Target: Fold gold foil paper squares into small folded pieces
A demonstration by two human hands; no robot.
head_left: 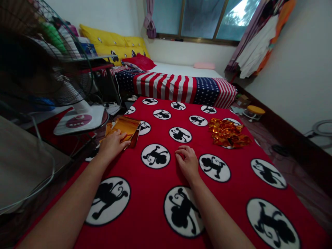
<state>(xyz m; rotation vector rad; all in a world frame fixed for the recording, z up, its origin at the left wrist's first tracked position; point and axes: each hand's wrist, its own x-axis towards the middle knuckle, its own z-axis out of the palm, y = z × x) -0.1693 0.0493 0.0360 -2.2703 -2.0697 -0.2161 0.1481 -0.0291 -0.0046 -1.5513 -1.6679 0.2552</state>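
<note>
While the left hand [112, 144] lies spread on rectangular gold-foil sheets [127, 125], the right hand [187, 160] curls loosely over red monkey-print cloth [145, 197].

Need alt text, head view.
A person's left hand is on a stack of shiny gold sheets at the left of a red monkey-print cloth. The right hand is near the middle; crinkled gold pieces lie farther right.
</note>
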